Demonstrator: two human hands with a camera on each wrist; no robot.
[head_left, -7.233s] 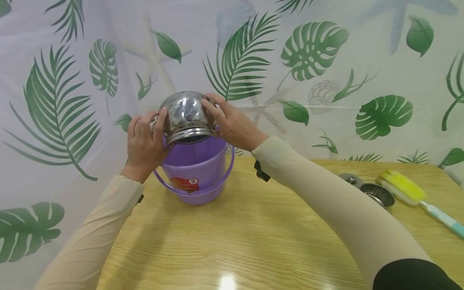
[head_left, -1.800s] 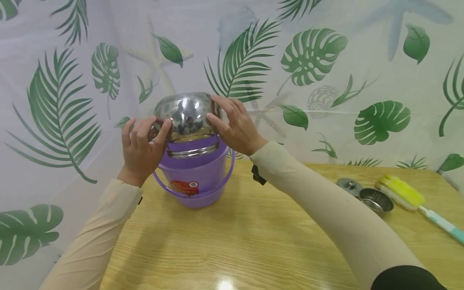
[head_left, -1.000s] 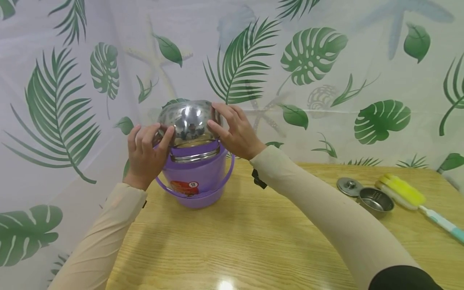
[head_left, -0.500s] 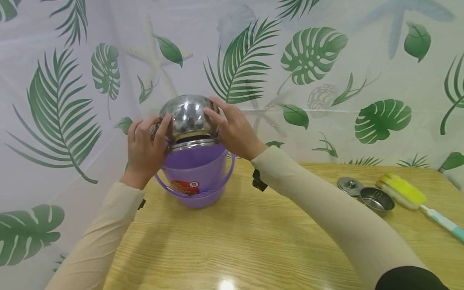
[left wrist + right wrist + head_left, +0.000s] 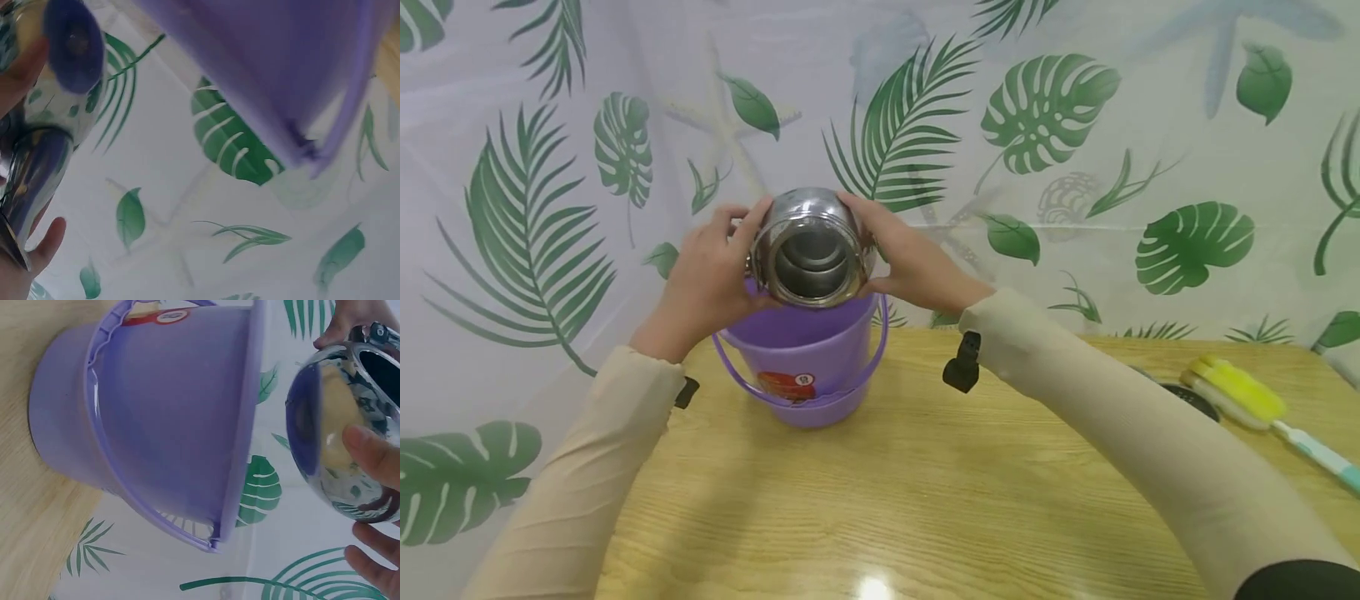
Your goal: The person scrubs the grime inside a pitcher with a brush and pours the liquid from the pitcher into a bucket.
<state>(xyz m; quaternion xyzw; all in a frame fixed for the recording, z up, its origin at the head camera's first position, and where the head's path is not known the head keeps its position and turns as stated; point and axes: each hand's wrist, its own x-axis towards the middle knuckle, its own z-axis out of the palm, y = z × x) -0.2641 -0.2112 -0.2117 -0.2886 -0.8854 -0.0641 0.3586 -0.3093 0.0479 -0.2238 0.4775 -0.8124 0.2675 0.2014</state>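
Observation:
A shiny steel teapot (image 5: 808,202) is held above a purple bucket (image 5: 820,362), its round mouth tilted toward me so the hollow inside shows. My left hand (image 5: 711,268) grips its left side, where the spout shows in the left wrist view on the teapot (image 5: 39,172). On the opposite side my right hand (image 5: 917,260) holds the rounded body, thumb low and fingers up over the top. In the right wrist view the teapot (image 5: 340,425) hangs apart from the bucket's rim, and a bracket-like fitting sits beside its mouth.
At the right of the wooden table (image 5: 910,483) lies a yellow sponge brush (image 5: 1236,390) with a white and teal handle. A dark strainer (image 5: 1198,403) is mostly covered by my right sleeve. A leaf-patterned sheet (image 5: 940,125) hangs behind and at left.
The teapot has turned from bottom-up, mouth down over the bucket, to mouth facing me. Both hands have shifted around it. My right forearm now covers most of the strainer and lid.

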